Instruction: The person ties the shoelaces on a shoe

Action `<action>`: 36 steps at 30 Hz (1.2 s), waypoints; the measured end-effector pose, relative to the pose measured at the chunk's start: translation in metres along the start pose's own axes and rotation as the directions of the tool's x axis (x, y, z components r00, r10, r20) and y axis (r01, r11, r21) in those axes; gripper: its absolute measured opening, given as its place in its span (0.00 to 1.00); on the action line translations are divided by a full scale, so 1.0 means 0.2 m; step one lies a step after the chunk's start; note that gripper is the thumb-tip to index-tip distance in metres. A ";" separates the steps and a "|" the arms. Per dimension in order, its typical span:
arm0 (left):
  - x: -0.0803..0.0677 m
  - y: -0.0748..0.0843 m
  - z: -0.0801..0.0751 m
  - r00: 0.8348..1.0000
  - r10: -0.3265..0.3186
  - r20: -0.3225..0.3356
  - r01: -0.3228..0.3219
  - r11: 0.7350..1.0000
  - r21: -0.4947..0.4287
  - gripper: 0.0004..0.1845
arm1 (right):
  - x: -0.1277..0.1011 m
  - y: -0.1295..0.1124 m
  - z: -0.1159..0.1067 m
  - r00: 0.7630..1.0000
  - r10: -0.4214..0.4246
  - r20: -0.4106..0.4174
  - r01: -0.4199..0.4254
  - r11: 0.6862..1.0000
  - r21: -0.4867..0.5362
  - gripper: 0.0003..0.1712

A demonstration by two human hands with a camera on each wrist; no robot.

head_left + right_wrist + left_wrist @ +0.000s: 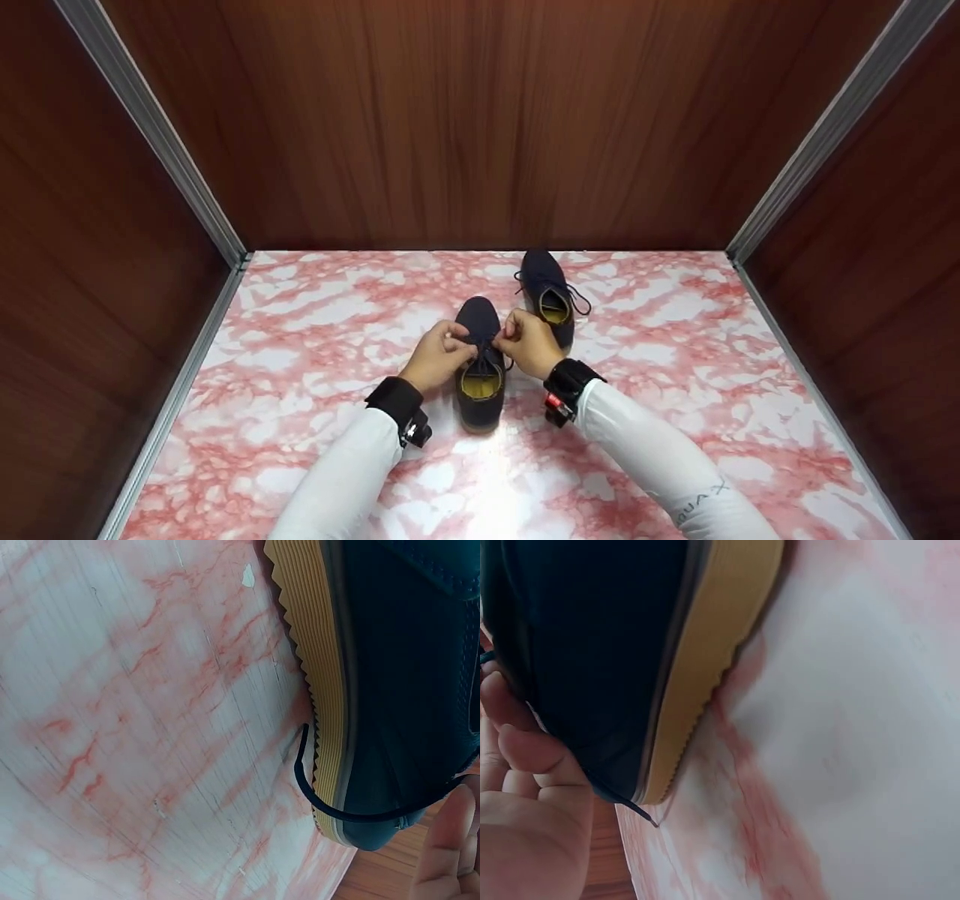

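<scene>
A dark navy lace-up shoe [477, 313] with a tan ridged sole stands upright, toe pointing away from me. My left hand [439, 355] is at its left side, thumb and forefinger pinching the shoelace [486, 657] over the tongue. A lace tip [640, 811] hangs past the shoe's edge in the left wrist view. From the right side, my right hand [532, 345] pinches another stretch of the lace [364, 817], whose free end curves down beside the sole. The knot area lies between both hands, partly covered by fingers.
The matching shoe [541, 274] stands farther back to the right, close behind my right hand, its laces loose at both sides. Brown wood-look panels [480, 127] with grey metal edging enclose the red-and-white marbled surface [337, 322] on the back and sides.
</scene>
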State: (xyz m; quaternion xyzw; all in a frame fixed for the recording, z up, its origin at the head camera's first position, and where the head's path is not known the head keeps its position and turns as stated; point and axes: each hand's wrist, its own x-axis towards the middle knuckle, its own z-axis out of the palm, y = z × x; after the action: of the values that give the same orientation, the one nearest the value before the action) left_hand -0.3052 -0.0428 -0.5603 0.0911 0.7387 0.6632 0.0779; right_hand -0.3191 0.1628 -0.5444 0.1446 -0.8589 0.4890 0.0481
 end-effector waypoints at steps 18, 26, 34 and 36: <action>0.03 0.05 0.00 0.996 -0.083 -0.014 0.084 0.983 0.166 0.09 | -0.01 -0.02 -0.01 0.999 0.000 0.042 0.000 1.000 -0.007 0.20; 0.04 0.06 0.00 0.996 -0.092 -0.023 0.094 0.984 0.153 0.07 | -0.03 0.00 -0.05 0.979 -0.092 0.181 0.097 0.995 -0.020 0.07; 0.04 0.06 0.00 0.996 -0.090 -0.026 0.093 0.984 0.150 0.08 | -0.05 0.02 -0.09 0.946 -0.092 0.310 0.100 0.995 -0.012 0.08; 0.03 0.06 0.00 0.995 -0.095 -0.025 0.097 0.984 0.152 0.08 | -0.06 0.02 -0.10 0.942 -0.089 0.324 0.099 0.995 -0.013 0.13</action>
State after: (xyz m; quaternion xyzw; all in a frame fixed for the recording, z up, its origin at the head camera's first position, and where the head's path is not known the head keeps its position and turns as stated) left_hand -0.3117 -0.0408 -0.5481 0.0553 0.7918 0.6007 0.0961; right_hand -0.3110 0.1835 -0.5408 0.2629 -0.8544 0.4431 -0.0679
